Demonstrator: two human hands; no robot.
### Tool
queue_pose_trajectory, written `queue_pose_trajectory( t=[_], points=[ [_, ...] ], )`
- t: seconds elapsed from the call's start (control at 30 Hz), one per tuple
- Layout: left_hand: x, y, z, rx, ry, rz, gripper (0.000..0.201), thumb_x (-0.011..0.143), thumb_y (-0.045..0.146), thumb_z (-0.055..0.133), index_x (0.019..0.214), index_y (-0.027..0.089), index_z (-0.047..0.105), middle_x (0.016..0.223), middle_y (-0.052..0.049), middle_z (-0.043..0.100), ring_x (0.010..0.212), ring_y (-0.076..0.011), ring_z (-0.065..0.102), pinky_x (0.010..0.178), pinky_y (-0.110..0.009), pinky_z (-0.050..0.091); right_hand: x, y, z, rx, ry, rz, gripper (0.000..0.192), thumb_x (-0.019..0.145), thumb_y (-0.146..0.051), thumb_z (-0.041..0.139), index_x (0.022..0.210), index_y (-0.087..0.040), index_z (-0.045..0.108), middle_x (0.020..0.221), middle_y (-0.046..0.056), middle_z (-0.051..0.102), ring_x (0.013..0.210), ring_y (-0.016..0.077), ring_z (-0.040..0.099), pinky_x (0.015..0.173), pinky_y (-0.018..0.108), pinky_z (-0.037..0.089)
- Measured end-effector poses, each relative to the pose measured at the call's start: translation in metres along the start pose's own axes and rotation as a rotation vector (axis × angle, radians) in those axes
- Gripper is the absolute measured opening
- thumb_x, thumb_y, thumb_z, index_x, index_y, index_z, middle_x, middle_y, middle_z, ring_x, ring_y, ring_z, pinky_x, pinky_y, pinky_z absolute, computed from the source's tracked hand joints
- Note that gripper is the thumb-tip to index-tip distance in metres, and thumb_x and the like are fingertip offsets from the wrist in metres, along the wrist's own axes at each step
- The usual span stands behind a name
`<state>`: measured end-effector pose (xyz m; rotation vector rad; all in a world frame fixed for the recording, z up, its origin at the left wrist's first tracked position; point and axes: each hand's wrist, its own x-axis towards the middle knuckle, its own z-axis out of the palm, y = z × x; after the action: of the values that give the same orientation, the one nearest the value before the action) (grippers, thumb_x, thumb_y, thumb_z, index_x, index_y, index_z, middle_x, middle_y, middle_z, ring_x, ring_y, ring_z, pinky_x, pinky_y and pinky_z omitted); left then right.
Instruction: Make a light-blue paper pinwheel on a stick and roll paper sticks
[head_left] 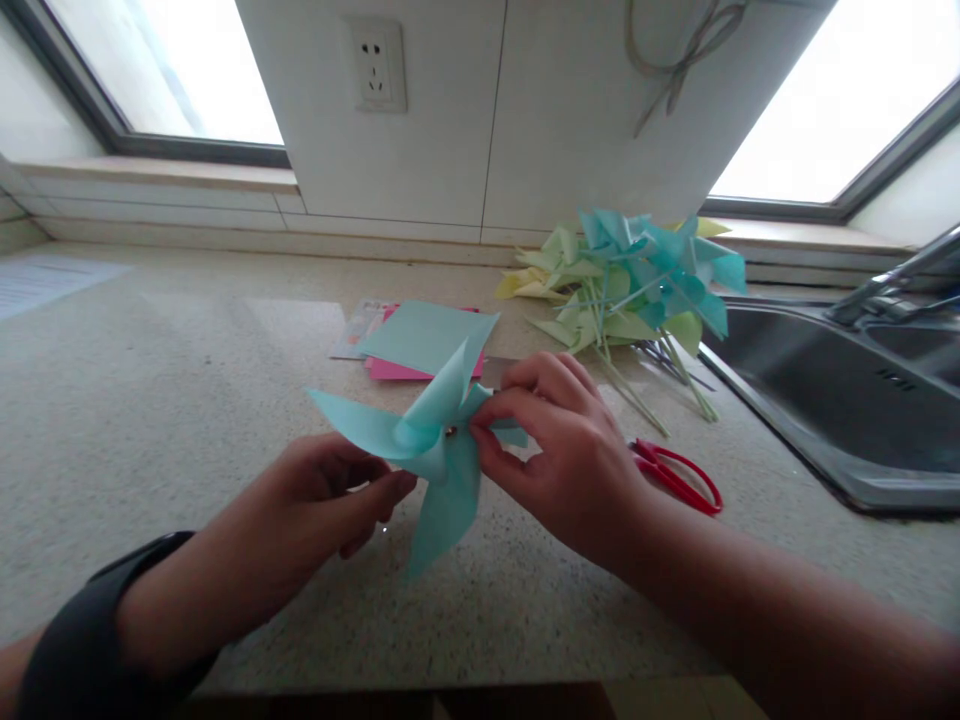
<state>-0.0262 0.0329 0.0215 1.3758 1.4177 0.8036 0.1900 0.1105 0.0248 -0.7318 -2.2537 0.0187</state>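
Two bare forearms reach in from the lower edge of the view, neither covered by a sleeve. The left hand (pixel 300 520) has a broad black band (pixel 90 630) around its wrist, matte and smooth, wide enough to cover the whole wrist; whether it is a watch strap or a wrist wrap cannot be told, since no face or buckle shows. The right hand (pixel 570 460) and its wrist are bare, with no ring, watch or bracelet visible. The fingernails are short and unpainted.

- speckled stone counter (pixel 150 400) under two bright windows (pixel 172 70)
- white wall (pixel 465 120) with a socket (pixel 377 65)
- steel sink (pixel 840 390) at right
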Motion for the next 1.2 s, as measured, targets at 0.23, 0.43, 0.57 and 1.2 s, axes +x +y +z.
queue_pose_trajectory(
  t=[0.23,0.43,0.57,1.2],
  points=[
    [-0.0013,-0.0010,0.0014,0.000,0.044,0.024,0.030,0.086,0.041,0.063,0.065,0.021,0.054,0.054,0.009,0.040,0.049,-0.0086,0.032,0.042,-0.019,0.029,-0.0001,-0.0029,-0.0029,-0.057,-0.039,-0.060,0.010,0.092,-0.020,0.061,0.089,-0.015,0.069,0.097,0.008,0.058,0.091,0.0236,0.054,0.081,0.040,0.045],
    [-0.0034,0.0013,0.0032,-0.028,0.025,-0.017,0.020,0.084,0.041,0.065,0.088,0.021,0.062,0.058,0.008,0.046,0.050,-0.0094,0.035,0.044,-0.020,0.031,-0.0002,-0.0034,-0.0025,-0.023,-0.047,-0.079,0.010,0.093,-0.018,0.061,0.092,-0.013,0.069,0.097,0.009,0.057,0.091,0.0227,0.055,0.082,0.038,0.047],
    [-0.0039,0.0005,0.0022,-0.003,0.031,-0.002,0.020,0.087,0.042,0.063,0.088,0.022,0.064,0.052,0.009,0.042,0.048,-0.0101,0.034,0.043,-0.021,0.030,-0.0005,-0.0049,-0.0037,-0.025,-0.072,-0.072,0.009,0.094,-0.019,0.061,0.093,-0.014,0.068,0.098,0.009,0.057,0.091,0.0226,0.056,0.082,0.039,0.048],
    [-0.0054,0.0021,-0.0028,0.030,-0.002,0.129,0.023,0.089,0.035,0.065,0.070,0.022,0.064,0.051,0.006,0.050,0.050,-0.0114,0.043,0.043,-0.020,0.031,0.0000,-0.0078,-0.0042,-0.102,-0.054,-0.101,0.018,0.099,-0.022,0.054,0.093,-0.014,0.069,0.099,0.011,0.059,0.090,0.0242,0.058,0.082,0.042,0.048]
  ],
)
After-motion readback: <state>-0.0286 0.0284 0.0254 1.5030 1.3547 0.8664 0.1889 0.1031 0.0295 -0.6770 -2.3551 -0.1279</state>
